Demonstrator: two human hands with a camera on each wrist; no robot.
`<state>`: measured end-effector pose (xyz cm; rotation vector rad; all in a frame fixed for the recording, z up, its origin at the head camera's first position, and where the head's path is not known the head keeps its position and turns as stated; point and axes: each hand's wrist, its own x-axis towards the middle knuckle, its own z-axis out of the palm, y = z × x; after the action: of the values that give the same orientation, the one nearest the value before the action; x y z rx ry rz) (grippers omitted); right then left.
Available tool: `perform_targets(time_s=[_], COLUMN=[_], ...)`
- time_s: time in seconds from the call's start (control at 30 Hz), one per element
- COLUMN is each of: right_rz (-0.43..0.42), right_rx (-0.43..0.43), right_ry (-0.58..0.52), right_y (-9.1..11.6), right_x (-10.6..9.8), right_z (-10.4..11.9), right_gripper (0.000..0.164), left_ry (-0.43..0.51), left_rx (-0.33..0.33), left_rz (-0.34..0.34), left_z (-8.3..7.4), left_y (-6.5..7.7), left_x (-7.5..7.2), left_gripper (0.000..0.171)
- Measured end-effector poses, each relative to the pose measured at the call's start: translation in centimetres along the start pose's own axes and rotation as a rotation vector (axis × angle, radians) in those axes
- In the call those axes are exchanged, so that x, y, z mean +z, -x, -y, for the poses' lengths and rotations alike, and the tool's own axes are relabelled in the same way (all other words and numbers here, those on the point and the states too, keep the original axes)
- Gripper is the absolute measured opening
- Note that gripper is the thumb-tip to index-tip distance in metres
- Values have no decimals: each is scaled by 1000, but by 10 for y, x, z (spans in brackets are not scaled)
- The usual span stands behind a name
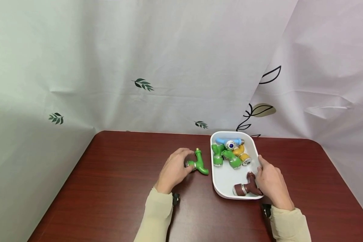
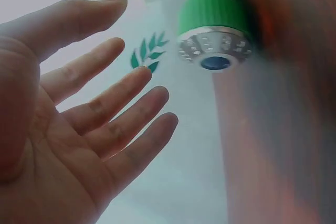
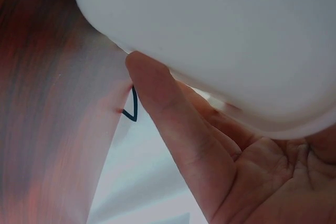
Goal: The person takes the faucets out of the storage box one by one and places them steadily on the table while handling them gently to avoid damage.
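Note:
A green faucet (image 1: 200, 164) with a brass threaded end lies on the table left of the tray. My left hand (image 1: 176, 168) is right beside it, thumb and fingers spread about its knob end. In the left wrist view the fingers (image 2: 139, 137) are extended, apart from the silver-faced knob (image 2: 214, 51). My right hand (image 1: 273, 183) grips the right side of a white tray (image 1: 225, 183), its fingers (image 3: 157, 87) against the outer wall. A brown faucet (image 1: 248, 186) lies in the tray near that hand.
At the tray's far end lie a light blue faucet (image 1: 227, 141), a yellow one (image 1: 243, 154) and two green pieces, one left (image 1: 218, 156) and one middle (image 1: 233, 159). A patterned white cloth (image 1: 169, 67) hangs behind the dark red table (image 1: 115, 174).

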<state>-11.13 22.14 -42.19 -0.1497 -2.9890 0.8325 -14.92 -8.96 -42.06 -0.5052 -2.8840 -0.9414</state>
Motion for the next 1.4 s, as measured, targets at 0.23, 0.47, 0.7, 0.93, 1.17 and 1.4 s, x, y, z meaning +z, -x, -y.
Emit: perform_targets(time_s=[0.23,0.47,0.7,0.93,1.17,1.4], right_rz=[14,1,-7,-5,-8,8], right_rx=[13,9,13,8,11,17], right_ry=[0,1,0,-1,2,3], right_y=[0,0,1,1,2,1], right_x=[0,0,1,1,1,0], right_z=[1,0,2,1,2,2], right_gripper=[51,50,50,50,50,50], left_ry=[7,-26,-92,-126,-140,-178], left_rx=[7,66,147,205,237,283], left_rz=[-9,0,2,55,93,127], left_z=[-12,-27,-43,-60,-74,-82], left_y=[2,3,0,-4,-6,-8], left_x=[-7,-10,-8,-1,8,18], left_gripper=[41,42,42,41,39,39])
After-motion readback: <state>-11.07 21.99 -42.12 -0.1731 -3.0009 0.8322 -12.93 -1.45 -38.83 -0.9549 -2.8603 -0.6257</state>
